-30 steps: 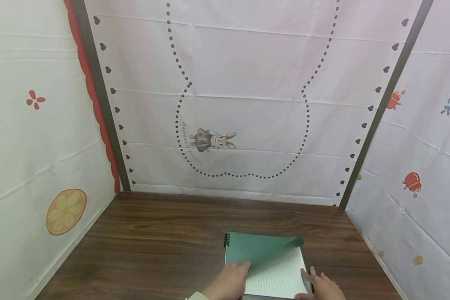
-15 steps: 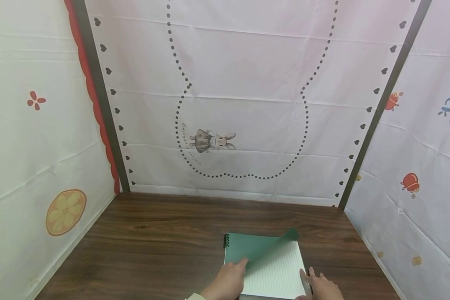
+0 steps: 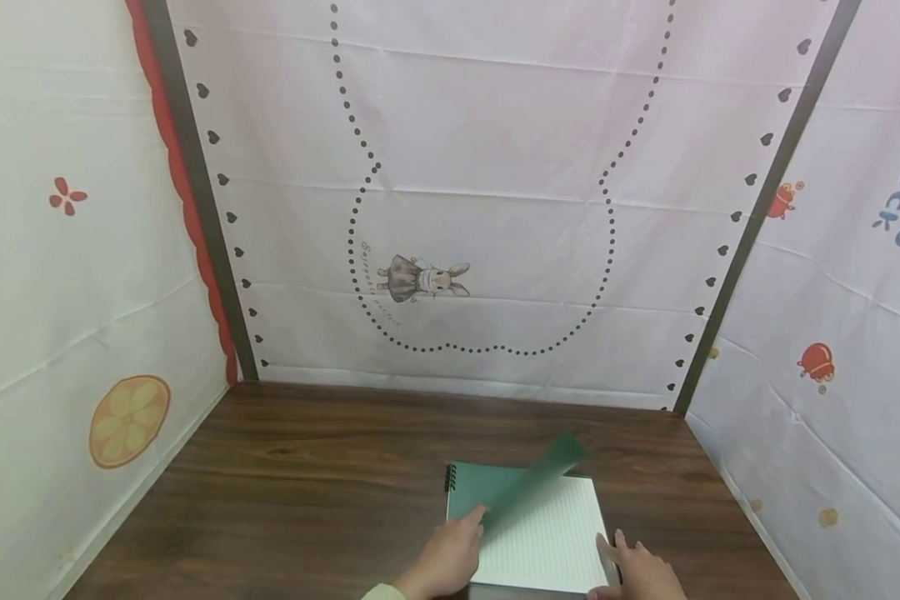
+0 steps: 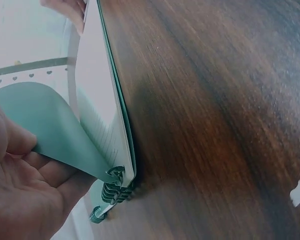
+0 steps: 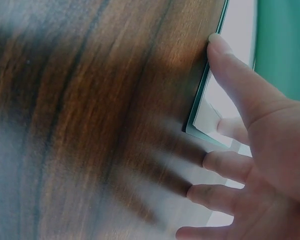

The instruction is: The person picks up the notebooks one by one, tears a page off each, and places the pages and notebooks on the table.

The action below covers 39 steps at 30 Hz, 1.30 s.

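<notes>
Left hand (image 3: 444, 557) pinches the green cover (image 3: 540, 477); right hand (image 3: 640, 575) (partly cut off), fingers spread, touches the notebook (image 3: 543, 546)

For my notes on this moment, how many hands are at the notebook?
2: the left hand grips the raised green cover; the right hand is at the notebook's near right corner.

Smooth cover (image 3: 512, 490), perhaps plastic; matt paper pages (image 3: 547, 537); glossy wood-grain table (image 3: 307, 492).
</notes>
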### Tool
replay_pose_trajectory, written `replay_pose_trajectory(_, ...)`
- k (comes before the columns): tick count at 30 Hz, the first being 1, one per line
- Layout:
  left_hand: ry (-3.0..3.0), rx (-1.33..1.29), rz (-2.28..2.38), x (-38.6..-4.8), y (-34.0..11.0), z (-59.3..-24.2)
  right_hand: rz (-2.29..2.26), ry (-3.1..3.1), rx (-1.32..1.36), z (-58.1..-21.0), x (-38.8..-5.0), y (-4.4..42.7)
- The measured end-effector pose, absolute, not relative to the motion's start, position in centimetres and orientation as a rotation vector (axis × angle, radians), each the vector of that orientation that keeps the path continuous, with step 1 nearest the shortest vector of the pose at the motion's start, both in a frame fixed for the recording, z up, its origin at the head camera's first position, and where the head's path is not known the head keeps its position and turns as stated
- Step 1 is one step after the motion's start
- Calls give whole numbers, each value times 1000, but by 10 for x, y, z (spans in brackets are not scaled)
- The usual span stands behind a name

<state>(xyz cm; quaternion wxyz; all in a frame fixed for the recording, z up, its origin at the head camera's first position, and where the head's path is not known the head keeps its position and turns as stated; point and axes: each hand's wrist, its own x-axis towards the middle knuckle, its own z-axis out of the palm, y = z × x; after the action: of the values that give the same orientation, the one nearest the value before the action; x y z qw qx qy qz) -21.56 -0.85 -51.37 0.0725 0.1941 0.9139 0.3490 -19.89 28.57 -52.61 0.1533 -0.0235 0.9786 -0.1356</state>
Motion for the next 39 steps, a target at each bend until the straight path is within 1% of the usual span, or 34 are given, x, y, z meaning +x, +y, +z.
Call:
replay_pose_trajectory(14, 2727, 559, 1229, -215, -15, -516, -402, 2834, -78, -525, -196, 285)
replay_pose_trajectory(23, 2558, 502, 1438, -216, -20, -519, -452, 2847, -126, -524, -195, 286)
replay_pose_trajectory(31, 2455, 358, 1548, -219, -23, -519, -457, 2854, -155, -522, -198, 286)
replay_pose_trajectory(39, 2481, 318, 1586, -216, -24, -522, -476, 2808, -110, -524, -199, 288)
